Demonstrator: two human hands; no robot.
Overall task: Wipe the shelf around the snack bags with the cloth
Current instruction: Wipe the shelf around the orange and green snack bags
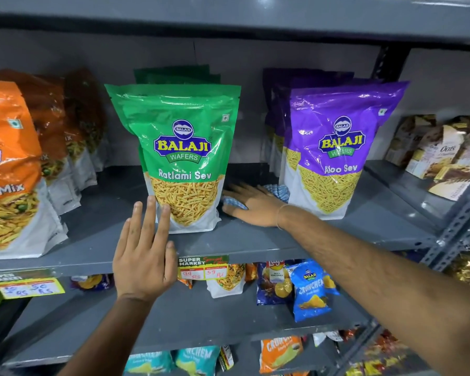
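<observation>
The right hand point(251, 206) lies flat, palm down, with its fingers spread and pointing left, pressing a blue-and-white checked cloth point(276, 191) onto the grey shelf point(255, 237). The cloth is crumpled under the palm, showing at the fingertips on one side and behind the knuckles on the other, so its long axis runs roughly left to right across the gap between two rows of bags. A thin bangle point(279, 216) circles the wrist. The left hand point(144, 249) is held open and upright, fingers straight and a little apart, the tips of the longer fingers touching the lower left front of the green Ratlami Sev bag point(182, 158); it grips nothing. That bag stands upright facing forward, more green bags lined up behind it. Just right of the cloth stands the purple Aloo Sev bag point(337, 150), also upright, with further purple bags behind. Orange mix bags point(8, 169) fill the left end of the shelf. A price label point(202, 267) is fixed to the shelf's front edge, and smaller snack packets point(308, 289) lie on the shelf below.
</observation>
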